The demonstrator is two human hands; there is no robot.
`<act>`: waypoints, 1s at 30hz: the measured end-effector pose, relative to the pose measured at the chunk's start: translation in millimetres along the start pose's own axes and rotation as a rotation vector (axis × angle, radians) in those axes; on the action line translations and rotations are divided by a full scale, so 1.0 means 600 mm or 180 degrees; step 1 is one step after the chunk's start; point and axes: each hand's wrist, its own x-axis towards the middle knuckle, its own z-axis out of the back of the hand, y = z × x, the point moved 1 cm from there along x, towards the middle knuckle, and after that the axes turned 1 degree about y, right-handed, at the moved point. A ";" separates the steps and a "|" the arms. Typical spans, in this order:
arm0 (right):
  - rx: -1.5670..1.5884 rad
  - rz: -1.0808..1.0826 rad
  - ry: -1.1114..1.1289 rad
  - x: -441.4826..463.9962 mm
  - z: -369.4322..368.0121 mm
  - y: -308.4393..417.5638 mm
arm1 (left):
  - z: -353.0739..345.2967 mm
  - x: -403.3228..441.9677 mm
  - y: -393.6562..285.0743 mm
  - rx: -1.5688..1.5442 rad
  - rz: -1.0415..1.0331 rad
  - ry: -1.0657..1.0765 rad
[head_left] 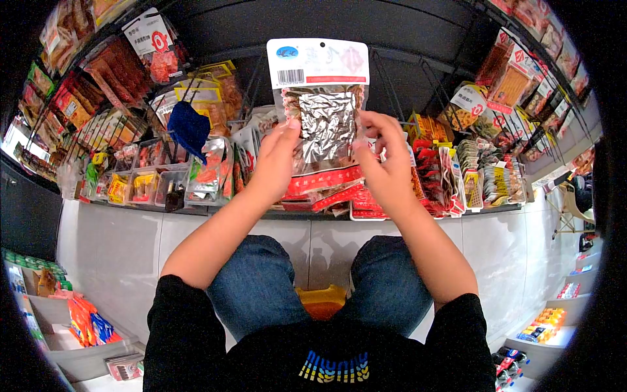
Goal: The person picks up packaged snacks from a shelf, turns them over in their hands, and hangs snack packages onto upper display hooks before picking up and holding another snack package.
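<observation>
Upright in front of me is a snack bag (326, 127) with a white header, a barcode, a blue oval logo and a clear window showing a shiny silver inner pack. My left hand (277, 160) is closed on its left edge, thumb on the front. Along the right edge, my right hand (385, 157) has its thumb at the front and its fingers curled at the side. Behind the bag's lower part, red-and-clear packets (339, 196) lie on the bottom shelf.
Hooks of hanging snack packs (114, 72) fill the left side of the rack. A blue cloth-like item (188, 127) hangs there. Clear bins (144, 186) line the lower left shelf, and packets in a white basket (493, 179) stand at right. Below me is a yellow stool (320, 300).
</observation>
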 end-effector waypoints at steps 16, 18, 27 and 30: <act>0.2844 -0.2166 -0.0518 0.004 0.004 -0.039 | 0.015 0.000 0.010 -0.0414 0.0393 0.0136; 0.3429 -0.2215 -0.0209 0.003 0.008 -0.038 | 0.017 0.001 0.017 -0.0565 0.0426 0.0328; 0.3620 -0.2015 -0.0224 -0.001 0.010 -0.037 | 0.012 0.003 0.020 -0.0379 0.0305 0.0253; 0.3440 -0.2002 -0.0208 -0.002 0.011 -0.033 | 0.017 0.006 0.026 0.0151 0.0061 0.0303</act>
